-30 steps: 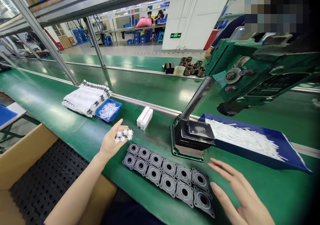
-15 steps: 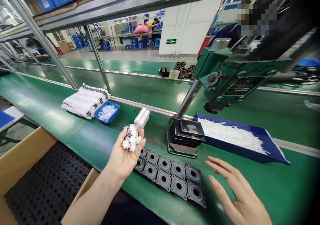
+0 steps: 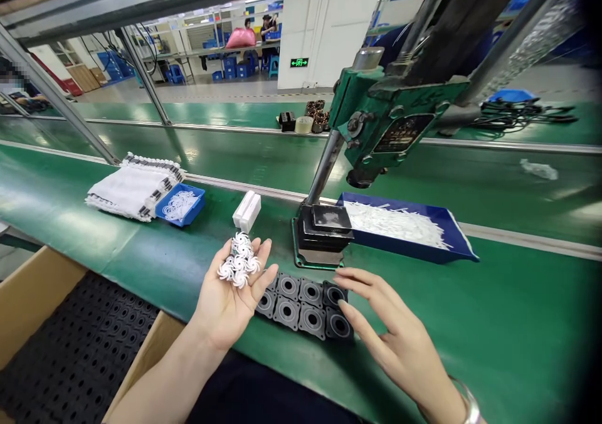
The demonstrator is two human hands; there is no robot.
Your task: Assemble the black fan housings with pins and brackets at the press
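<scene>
- White plastic pieces (image 3: 239,262), small and swirl-shaped like tiny impellers, lie in a loose heap on the fingers of the left hand (image 3: 230,298); palm up, fingers half-spread, cupping rather than gripping.
- Right hand (image 3: 392,336) flat and open, fingers apart, holding nothing; fingertips hover over the right end of the dark grey housings (image 3: 301,302), contact not certain.
- Housings: square moulded plates, each with a round socket in the middle, laid edge to edge in two rows on the green belt (image 3: 470,323), just in front of the press base (image 3: 322,236).
- Step, as I judge it: parts gathered in the palm, sockets apparently unfilled; seating one white piece per socket looks to be the work in hand.
- Next move would call for a fingertip pinch to single out one piece from the heap, since they tangle, and a level left palm so none roll off.
- Around: blue tray of white strips (image 3: 399,226) right of the press; small blue bin (image 3: 180,204) and white bundle (image 3: 132,189) to the left; cardboard box of dark parts (image 3: 70,349) below the belt edge.
</scene>
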